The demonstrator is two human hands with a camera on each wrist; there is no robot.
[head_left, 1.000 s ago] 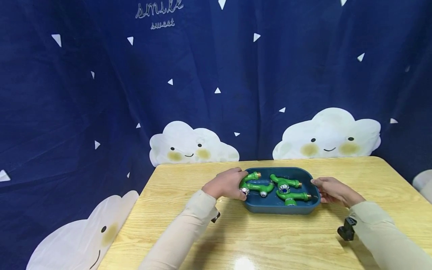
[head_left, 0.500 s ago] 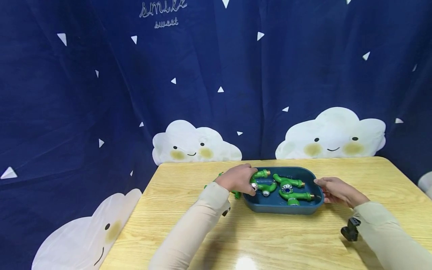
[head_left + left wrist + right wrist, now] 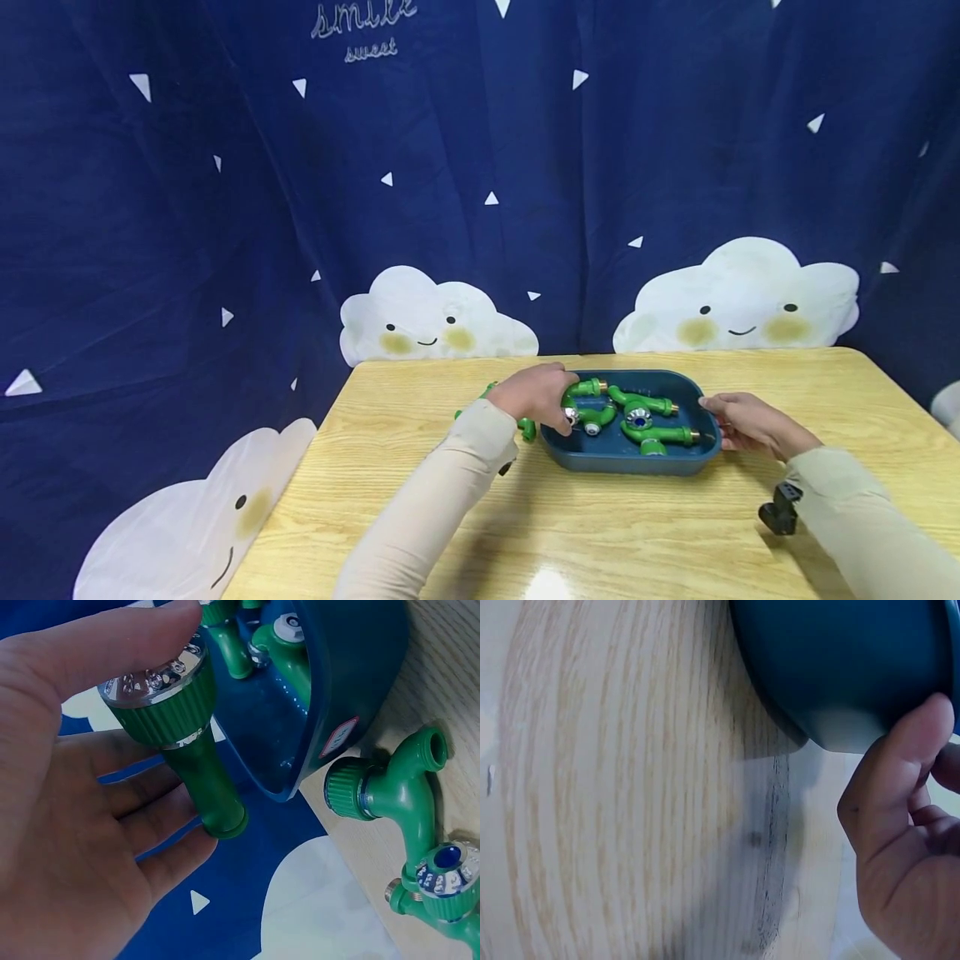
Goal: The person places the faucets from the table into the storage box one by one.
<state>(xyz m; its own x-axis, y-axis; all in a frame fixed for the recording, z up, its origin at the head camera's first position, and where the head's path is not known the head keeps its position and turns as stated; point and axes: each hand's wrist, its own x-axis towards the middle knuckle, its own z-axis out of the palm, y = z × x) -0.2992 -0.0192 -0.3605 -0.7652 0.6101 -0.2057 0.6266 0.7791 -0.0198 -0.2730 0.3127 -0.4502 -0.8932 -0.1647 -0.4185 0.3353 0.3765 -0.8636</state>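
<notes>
Our left hand [image 3: 67,802] gripped a green tap [image 3: 180,742] by its ribbed knob at the tray's [image 3: 630,462] left rim, centre frame. It looked rigid, light, plastic, chrome-slick on top. Our right hand [image 3: 742,423] steadied the tray's right edge, fingers curled round it.

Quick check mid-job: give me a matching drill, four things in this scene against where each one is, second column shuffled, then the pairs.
Things:
1. left hand
2. right hand
3. green tap on the table
4. blue tray

Places or states:
A. lies on the wood just outside the tray's left end
B. grips a green tap with a chrome cap
C. holds several green taps inside
D. touches the tray's right end

Pairs: 1-B, 2-D, 3-A, 4-C
</notes>
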